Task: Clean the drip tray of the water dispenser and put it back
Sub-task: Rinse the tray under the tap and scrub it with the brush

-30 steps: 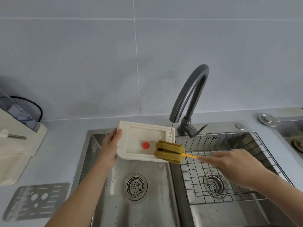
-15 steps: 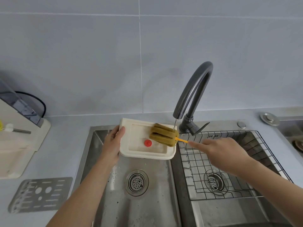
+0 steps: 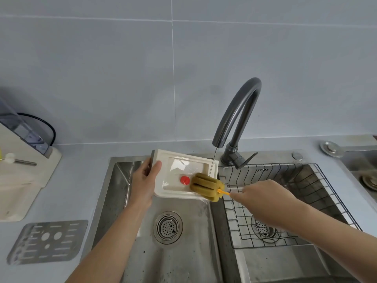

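Note:
The cream drip tray (image 3: 177, 160) with a red float (image 3: 184, 179) inside is held over the left sink basin, under a thin stream from the dark faucet (image 3: 238, 111). My left hand (image 3: 144, 176) grips the tray's left edge. My right hand (image 3: 263, 199) holds the orange handle of a yellow-green sponge brush (image 3: 206, 186), whose head presses on the tray's front right corner. Water runs off that corner into the basin.
The tray's metal grille (image 3: 47, 241) lies on the counter at the left. The water dispenser (image 3: 22, 160) stands at the far left. A wire rack (image 3: 285, 201) sits in the right basin. The left basin's drain (image 3: 167, 227) is below the tray.
The sponge brush has moved from the tray's back right part toward me to its front right corner. The tray stays in my left hand under the stream.

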Action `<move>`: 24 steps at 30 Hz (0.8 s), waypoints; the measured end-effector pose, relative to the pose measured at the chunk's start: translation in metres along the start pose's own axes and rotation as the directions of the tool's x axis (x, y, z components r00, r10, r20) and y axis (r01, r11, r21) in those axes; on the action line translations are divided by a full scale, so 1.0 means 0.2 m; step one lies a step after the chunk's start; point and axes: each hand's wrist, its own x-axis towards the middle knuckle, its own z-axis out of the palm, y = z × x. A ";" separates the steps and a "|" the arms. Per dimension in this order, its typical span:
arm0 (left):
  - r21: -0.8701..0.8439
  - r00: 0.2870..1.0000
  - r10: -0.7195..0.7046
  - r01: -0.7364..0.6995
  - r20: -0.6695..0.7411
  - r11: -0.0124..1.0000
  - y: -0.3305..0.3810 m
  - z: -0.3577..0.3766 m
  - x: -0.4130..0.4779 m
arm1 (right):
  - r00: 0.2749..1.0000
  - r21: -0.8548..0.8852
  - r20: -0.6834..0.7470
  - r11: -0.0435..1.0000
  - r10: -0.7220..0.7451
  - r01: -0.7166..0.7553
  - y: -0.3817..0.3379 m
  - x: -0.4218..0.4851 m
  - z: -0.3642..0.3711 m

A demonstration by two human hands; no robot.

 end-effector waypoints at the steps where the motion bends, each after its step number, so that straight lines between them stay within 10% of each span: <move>1: 0.003 1.000 0.004 -0.004 0.003 1.000 0.00 0.00 0.00 | 1.000 0.028 0.005 1.000 -0.003 0.003 0.00 0.00 -0.01; 24: -0.125 0.992 -0.043 0.028 -0.115 0.992 0.05 -0.15 0.02 | 0.958 0.693 0.236 0.662 0.165 -0.285 0.17 -0.30 0.24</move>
